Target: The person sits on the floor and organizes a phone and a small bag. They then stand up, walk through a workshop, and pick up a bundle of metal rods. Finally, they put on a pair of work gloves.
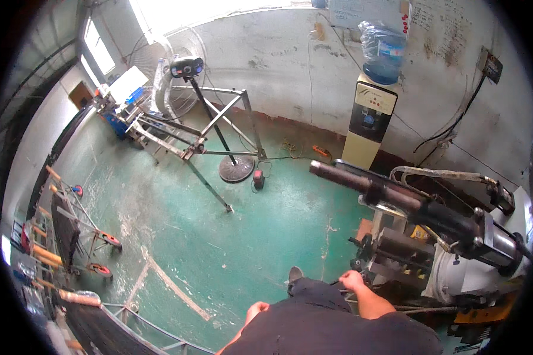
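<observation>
Steel machine [432, 236] beside right hand [352, 279].

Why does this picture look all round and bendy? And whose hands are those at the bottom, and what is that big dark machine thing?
The picture comes from a small wide camera worn on a person's head, looking down. That kind of lens bends straight lines, so the room looks round.

The hands belong to that person. The right hand reaches to the base of a big machine with a long dark metal shaft sticking out; I cannot tell if it grips anything. The left hand hangs by the body, seemingly empty.

The green floor holds a bare metal frame, a standing fan, a cart with red wheels, and a water dispenser with a blue bottle by the wall.
</observation>
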### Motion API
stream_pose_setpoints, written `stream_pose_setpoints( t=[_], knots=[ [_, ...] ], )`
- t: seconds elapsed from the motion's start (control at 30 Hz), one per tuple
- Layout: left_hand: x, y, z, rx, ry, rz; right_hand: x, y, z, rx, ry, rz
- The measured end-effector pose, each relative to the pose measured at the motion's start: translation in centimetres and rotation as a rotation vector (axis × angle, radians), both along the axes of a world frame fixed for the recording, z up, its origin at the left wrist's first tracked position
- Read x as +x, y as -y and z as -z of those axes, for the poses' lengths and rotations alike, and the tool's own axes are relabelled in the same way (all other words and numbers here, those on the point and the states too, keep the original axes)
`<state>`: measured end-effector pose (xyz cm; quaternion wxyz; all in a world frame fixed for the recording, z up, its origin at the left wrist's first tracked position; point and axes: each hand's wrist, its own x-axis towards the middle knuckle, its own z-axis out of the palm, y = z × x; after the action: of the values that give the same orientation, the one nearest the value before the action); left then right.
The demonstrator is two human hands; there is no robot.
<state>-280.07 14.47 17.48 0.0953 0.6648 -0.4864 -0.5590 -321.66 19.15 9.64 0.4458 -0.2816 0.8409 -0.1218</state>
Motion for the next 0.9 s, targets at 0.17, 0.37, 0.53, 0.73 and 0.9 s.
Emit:
stream_pose_setpoints(
  t=[0.17,0.37,0.53,0.73,0.9],
  knots=[
    [-2.8,17.2,-5.2,-0.405,0.151,0.266,0.3,10.7,-2.1,-0.198,-0.008,-0.071],
    [-10.3,32.2,-9.6,-0.368,-0.011,0.173,0.2,21.8,-11.0,-0.273,-0.02,0.012],
    [-14.4,44.2,-7.1,-0.531,-0.069,0.694,-0.6,27.9,-10.1,-0.434,-0.098,0.248],
    [-20.1,60.8,-11.4,-0.599,-0.132,0.743,0.0,34.0,-9.8,-0.592,-0.08,0.67],
    [-25.0,68.7,-12.0,-0.62,-0.141,0.705,-3.4,40.4,-9.6,-0.755,-0.093,0.812]
  ],
)
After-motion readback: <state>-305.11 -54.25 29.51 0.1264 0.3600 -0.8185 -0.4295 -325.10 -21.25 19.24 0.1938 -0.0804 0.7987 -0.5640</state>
